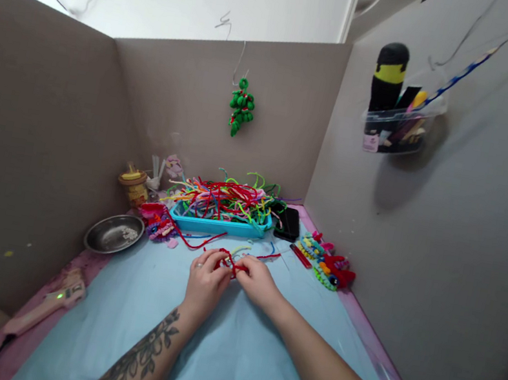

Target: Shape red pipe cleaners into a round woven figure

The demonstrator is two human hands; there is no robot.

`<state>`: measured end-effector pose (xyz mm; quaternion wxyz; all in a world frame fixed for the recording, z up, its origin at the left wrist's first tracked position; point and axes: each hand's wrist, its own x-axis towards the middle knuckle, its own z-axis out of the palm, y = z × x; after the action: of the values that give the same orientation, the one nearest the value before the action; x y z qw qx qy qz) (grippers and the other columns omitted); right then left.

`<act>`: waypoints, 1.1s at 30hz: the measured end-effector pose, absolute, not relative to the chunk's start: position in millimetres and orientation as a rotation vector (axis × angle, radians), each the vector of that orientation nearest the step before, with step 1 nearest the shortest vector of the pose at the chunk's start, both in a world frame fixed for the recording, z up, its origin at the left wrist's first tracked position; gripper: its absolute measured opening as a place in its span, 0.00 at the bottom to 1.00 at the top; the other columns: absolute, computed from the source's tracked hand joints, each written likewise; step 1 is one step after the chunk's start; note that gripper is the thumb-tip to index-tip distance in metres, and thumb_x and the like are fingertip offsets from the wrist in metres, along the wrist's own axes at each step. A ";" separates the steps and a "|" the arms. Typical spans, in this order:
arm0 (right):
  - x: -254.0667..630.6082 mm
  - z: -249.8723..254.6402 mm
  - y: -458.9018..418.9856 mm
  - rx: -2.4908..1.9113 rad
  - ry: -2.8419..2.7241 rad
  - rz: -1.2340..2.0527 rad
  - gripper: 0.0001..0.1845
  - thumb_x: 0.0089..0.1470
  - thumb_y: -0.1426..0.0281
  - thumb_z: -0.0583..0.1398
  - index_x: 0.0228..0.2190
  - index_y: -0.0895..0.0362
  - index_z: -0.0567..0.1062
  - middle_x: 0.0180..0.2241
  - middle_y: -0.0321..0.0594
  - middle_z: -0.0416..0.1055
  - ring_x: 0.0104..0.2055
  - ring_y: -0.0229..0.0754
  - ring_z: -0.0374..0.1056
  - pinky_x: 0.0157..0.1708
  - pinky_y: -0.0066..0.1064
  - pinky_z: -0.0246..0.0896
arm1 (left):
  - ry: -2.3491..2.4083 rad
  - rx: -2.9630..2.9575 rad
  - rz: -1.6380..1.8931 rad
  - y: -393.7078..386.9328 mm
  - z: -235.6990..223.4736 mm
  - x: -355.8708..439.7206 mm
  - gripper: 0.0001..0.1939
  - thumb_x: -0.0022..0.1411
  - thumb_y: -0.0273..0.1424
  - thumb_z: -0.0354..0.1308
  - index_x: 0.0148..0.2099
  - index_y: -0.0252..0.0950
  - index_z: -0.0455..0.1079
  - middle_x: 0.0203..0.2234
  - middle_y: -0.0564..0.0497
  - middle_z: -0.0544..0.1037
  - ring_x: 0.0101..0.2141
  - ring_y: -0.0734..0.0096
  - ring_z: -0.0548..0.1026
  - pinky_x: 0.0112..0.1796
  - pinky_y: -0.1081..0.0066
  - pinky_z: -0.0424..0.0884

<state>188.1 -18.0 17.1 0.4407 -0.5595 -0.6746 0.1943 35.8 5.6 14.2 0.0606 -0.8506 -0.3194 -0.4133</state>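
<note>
Over the middle of the blue cloth, my left hand (208,277) and my right hand (259,281) meet at a red pipe cleaner (234,268) bent into a small twisted shape. Fingers of both hands are closed on it, the left from one side and the right from the other. Part of the red piece is hidden behind the fingers. Just beyond the hands lie loose pipe cleaners, among them a long red one (195,246). A blue tray (218,227) behind them is heaped with many-coloured pipe cleaners (227,198).
A metal bowl (100,241) with small white bits and a glue gun (52,302) with a green light are at left. Finished-looking colourful pieces (326,265) and a black phone (288,223) lie at right. Grey panels (289,104) enclose the table; a clear bin (396,133) hangs right.
</note>
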 end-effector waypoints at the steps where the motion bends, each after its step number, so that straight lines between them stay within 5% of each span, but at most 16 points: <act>1: 188.6 17.0 -17.7 -1.384 -1.680 0.491 0.09 0.46 0.79 0.53 0.23 0.58 0.72 0.24 0.35 0.65 0.29 0.36 0.61 0.30 0.26 0.53 | -0.979 -2.588 -1.265 5.6 14.5 35.7 0.05 0.55 0.27 0.57 0.33 0.41 0.74 0.40 0.48 0.74 0.46 0.60 0.66 0.45 0.58 0.63; 18: 190.5 14.3 -11.6 -1.322 -1.448 0.901 0.06 0.45 0.72 0.57 0.20 0.60 0.69 0.18 0.31 0.64 0.23 0.33 0.59 0.24 0.24 0.53 | -1.050 -2.679 -1.331 6.1 10.7 35.3 0.05 0.55 0.26 0.57 0.33 0.40 0.73 0.40 0.47 0.71 0.45 0.62 0.66 0.44 0.59 0.63; 33: 176.6 17.3 -29.6 -1.506 -1.787 0.078 0.05 0.45 0.78 0.56 0.25 0.57 0.70 0.30 0.41 0.67 0.32 0.40 0.62 0.31 0.28 0.55 | -1.125 -2.697 -1.303 1.7 13.8 37.4 0.03 0.53 0.26 0.58 0.30 0.37 0.73 0.33 0.47 0.71 0.38 0.63 0.68 0.39 0.61 0.65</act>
<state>176.6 -29.6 17.3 0.3908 -0.5929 -0.7034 0.0306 37.4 1.7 13.8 -0.0291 -0.8425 -0.3515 -0.4072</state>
